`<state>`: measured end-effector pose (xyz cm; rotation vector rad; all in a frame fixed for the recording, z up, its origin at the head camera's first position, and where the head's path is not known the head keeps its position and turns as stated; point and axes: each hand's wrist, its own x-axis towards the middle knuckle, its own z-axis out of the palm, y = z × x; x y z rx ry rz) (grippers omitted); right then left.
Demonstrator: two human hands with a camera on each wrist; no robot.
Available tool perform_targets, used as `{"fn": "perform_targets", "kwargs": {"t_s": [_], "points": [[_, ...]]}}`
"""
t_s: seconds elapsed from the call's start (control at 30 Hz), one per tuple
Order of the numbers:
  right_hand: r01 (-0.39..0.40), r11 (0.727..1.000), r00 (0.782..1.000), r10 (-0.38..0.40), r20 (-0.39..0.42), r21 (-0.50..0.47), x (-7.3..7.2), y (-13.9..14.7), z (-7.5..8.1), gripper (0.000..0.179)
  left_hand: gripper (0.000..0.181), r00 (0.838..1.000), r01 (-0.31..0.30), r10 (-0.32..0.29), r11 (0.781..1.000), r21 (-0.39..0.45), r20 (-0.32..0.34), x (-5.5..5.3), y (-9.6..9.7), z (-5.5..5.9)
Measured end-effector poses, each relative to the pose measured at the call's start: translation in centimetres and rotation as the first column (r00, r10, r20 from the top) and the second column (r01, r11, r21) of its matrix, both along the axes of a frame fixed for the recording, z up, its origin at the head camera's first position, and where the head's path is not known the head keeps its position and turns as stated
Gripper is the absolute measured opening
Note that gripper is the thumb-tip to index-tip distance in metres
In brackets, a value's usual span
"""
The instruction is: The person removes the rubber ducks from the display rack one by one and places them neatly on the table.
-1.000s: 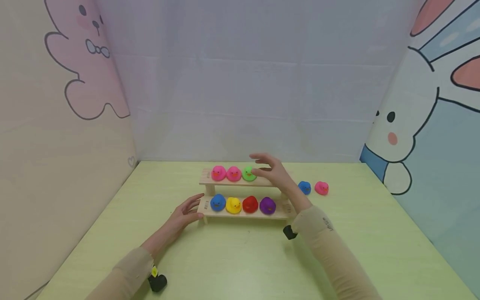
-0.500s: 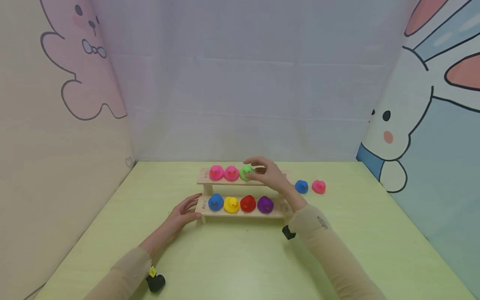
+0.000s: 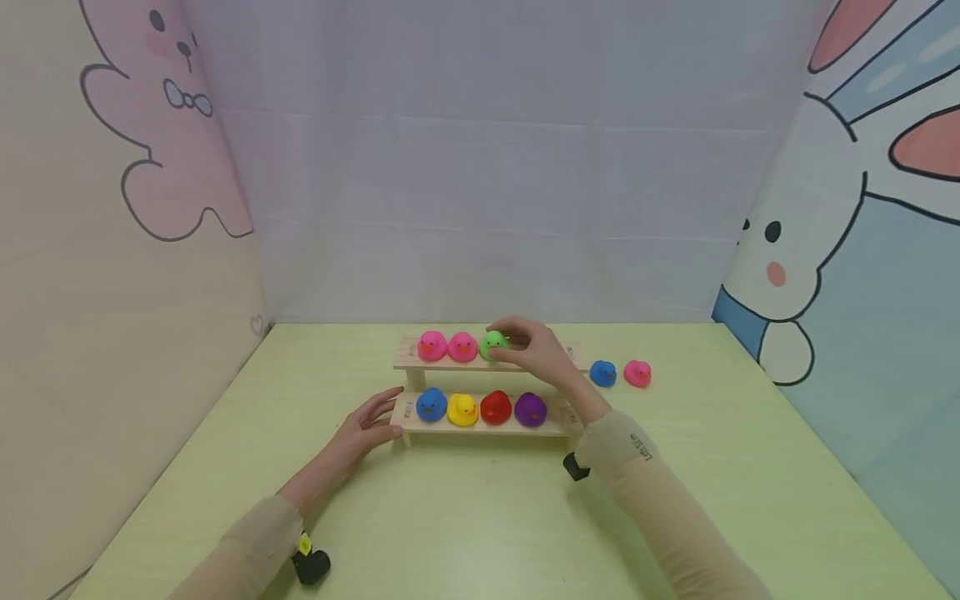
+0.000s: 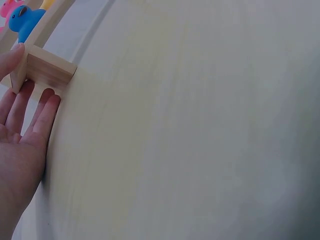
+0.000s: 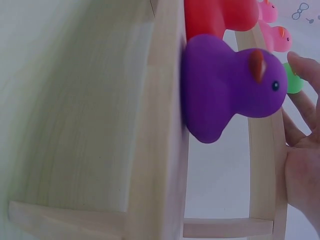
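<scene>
While the fingers of my right hand (image 3: 534, 350) are closed on the green duck (image 3: 493, 339), thumb in front, it sits right of two pink ducks (image 3: 462, 347) on the upper shelf (image 3: 406, 357). An off-centre squeeze could, I judge, turn it or nudge its neighbour. Nearer my wrist, the purple duck (image 3: 530, 409) on the lower shelf (image 3: 560, 420) might be knocked by a dropped forearm. My left hand (image 3: 365, 429) holds that shelf's left end; were its grip to slacken, a push could slide the stand (image 3: 416, 380) along the surface (image 3: 450, 517).
</scene>
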<state>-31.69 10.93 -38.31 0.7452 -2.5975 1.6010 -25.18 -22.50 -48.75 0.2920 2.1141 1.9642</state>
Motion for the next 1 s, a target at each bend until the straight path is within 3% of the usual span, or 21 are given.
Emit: {"fn": "perform_targets", "kwargs": {"t_s": [0.67,1.0], "points": [[-0.03,0.999,0.999,0.029,0.025,0.023,0.19,0.35,0.32,0.037,0.072,1.0,0.006,-0.006,1.0,-0.001,0.006,0.09,0.08,-0.03],[-0.053,0.999,0.999,0.053,-0.003,-0.008,-0.1,0.5,0.22,0.038,0.07,0.999,0.037,-0.037,0.999,0.022,-0.019,-0.07,-0.05,-0.05]]}}
